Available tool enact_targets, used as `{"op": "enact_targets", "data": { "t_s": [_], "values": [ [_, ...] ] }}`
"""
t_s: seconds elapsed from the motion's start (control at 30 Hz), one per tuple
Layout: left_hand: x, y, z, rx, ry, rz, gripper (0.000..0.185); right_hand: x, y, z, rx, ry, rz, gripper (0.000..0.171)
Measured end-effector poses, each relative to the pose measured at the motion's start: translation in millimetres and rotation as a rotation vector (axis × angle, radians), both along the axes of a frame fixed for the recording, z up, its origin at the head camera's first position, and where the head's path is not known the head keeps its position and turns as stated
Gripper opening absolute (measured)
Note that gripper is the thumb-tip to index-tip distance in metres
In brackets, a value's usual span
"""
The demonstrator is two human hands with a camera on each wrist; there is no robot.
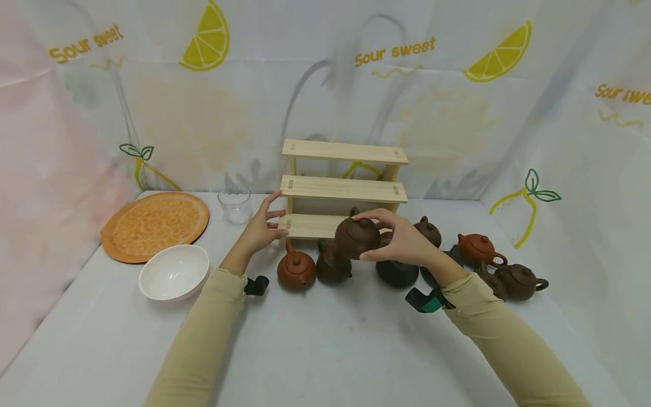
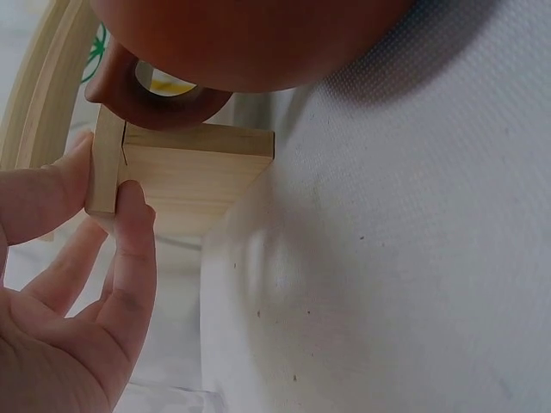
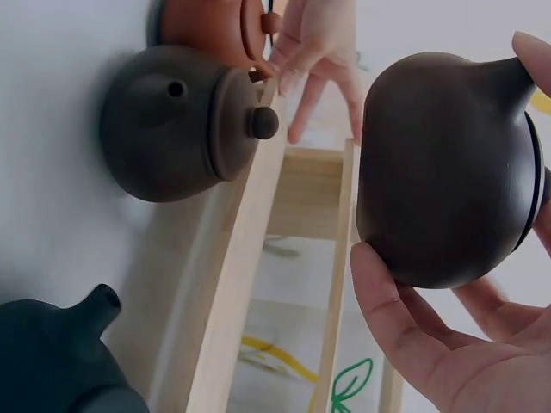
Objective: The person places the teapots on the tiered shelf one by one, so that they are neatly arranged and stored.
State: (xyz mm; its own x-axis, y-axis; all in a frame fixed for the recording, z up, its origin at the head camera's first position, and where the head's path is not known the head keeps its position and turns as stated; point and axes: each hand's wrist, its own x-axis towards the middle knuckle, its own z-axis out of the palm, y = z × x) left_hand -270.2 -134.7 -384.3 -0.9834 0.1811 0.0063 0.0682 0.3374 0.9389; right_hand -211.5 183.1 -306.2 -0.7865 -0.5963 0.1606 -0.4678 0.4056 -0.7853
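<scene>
My right hand grips a dark brown teapot in the air just in front of the lowest step of a three-step wooden rack. In the right wrist view my thumb and fingers curl round that teapot. My left hand holds the left end of the rack's lowest step, fingertips pressed on the wooden corner. An orange-brown teapot and a dark teapot stand on the table between my hands.
Several more clay teapots cluster at the right of the rack. A white bowl, an orange patterned plate and a clear glass stand to the left. A lemon-print curtain encloses the white table.
</scene>
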Motion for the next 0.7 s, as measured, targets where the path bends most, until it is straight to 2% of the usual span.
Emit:
{"op": "enact_targets", "data": {
  "t_s": [0.5, 0.7],
  "values": [
    [0.1, 0.4, 1.2, -0.020, -0.017, 0.010, 0.096, -26.5, -19.7, 4.4, -0.031, 0.000, -0.010, 0.063],
    [0.0, 0.3, -0.7, -0.005, -0.003, 0.000, 0.096, -36.7, -27.5, 9.0, 0.002, -0.005, -0.033, 0.065]
  ]
}}
